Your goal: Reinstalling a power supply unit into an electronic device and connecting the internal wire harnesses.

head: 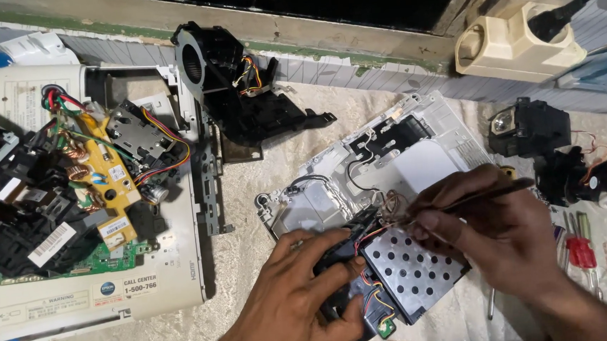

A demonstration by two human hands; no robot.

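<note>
My left hand (291,299) clamps the perforated module (403,270); right hand (500,228) pinches a thin tool (490,194) beside the white cover's (431,161) edge; bare cloth (241,196) lies left.

Tabletop (262,195) covered in a pale, patterned cloth; far edge runs under a worn window ledge.

Near left corner: opened white device housing (84,292), circuit boards and coloured wiring exposed inside.

Far edge, centre: black fan duct assembly (230,83) with a small wire bundle, resting on the cloth just beside the housing.

Middle: white plastic cover panel (402,149), lying flat and angled. A perforated metal-shielded module (414,269) lies at its near end.

Right edge: black lens block (528,130) and further black parts beside it, thin red wires trailing. Nearer along that edge: red-handled screwdrivers (579,247) laid side by side.

Far right corner: cream socket adapter (515,38), black plug inserted.
</note>
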